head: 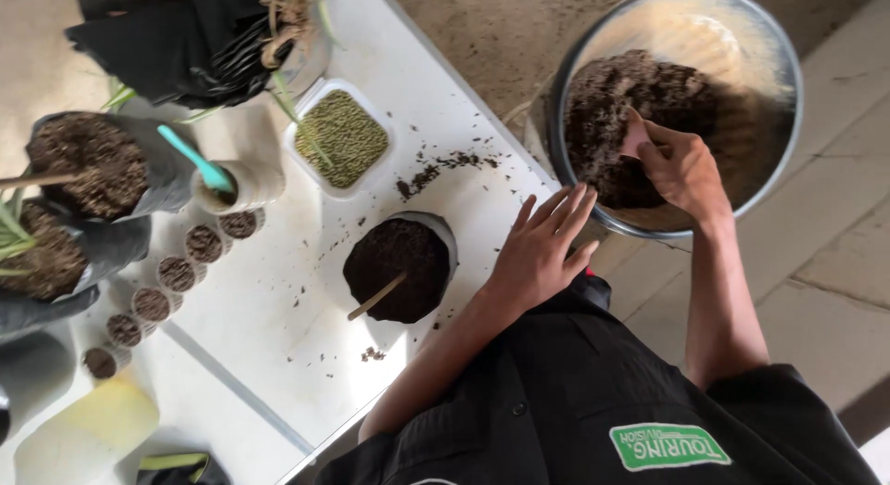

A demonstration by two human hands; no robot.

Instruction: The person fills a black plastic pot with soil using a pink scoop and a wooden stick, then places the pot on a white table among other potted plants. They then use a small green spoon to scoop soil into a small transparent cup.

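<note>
Two bare hands are at work. Right hand (684, 170) pinches a small pink scoop (634, 135) in loose dark soil (630, 105), at ten o'clock inside the round metal basin (777, 160). Left hand (542, 248) rests spread on the white table (278, 290). Judged: soil crumbly, spills easily; grip the light, stiff scoop by its handle.

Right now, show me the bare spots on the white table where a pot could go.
Bare table lies between the soil-filled pot and the row of small soil cups, and above the green seed tray near the far edge. The left side is crowded with black grow bags.
</note>
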